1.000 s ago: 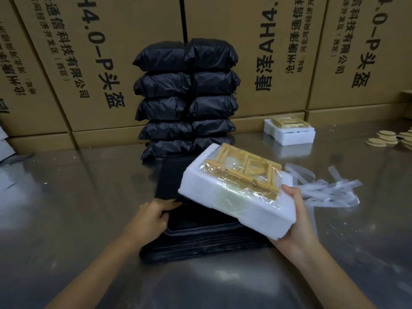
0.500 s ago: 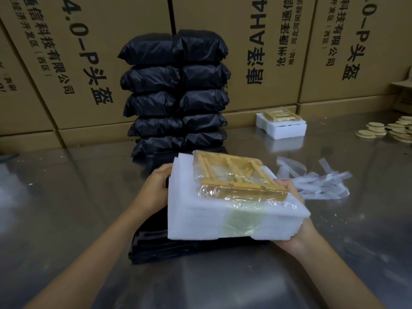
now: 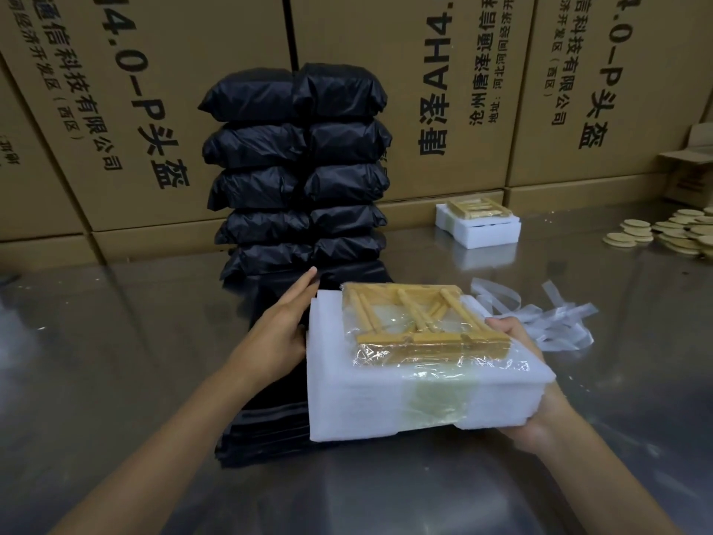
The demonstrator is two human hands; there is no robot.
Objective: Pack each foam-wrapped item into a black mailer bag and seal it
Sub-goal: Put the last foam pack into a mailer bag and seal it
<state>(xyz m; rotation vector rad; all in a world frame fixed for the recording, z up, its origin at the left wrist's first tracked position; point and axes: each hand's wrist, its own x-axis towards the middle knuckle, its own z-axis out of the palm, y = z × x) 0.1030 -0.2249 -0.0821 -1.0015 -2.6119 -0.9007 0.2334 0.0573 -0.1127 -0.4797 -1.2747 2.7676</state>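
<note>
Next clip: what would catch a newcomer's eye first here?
The white foam block with a plastic-wrapped wooden frame on top, held front and centre between the left hand and right hand. Behind it, a tall double stack of filled black mailer bags stands against printed brown cardboard cartons.

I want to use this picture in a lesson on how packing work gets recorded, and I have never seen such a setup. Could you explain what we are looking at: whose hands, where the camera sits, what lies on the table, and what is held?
There is no machine: a person wears a camera on the head, looking down at their own arms. Both hands hold a white foam-wrapped item with a wooden frame under clear film on top; the right hand grips its right side, the left hand lies flat against its left side. Below it lies a pile of flat black mailer bags on a shiny metal table. Behind stand stacked filled black bags, another foam-wrapped item, loose white strips, round discs and cardboard boxes.
</note>
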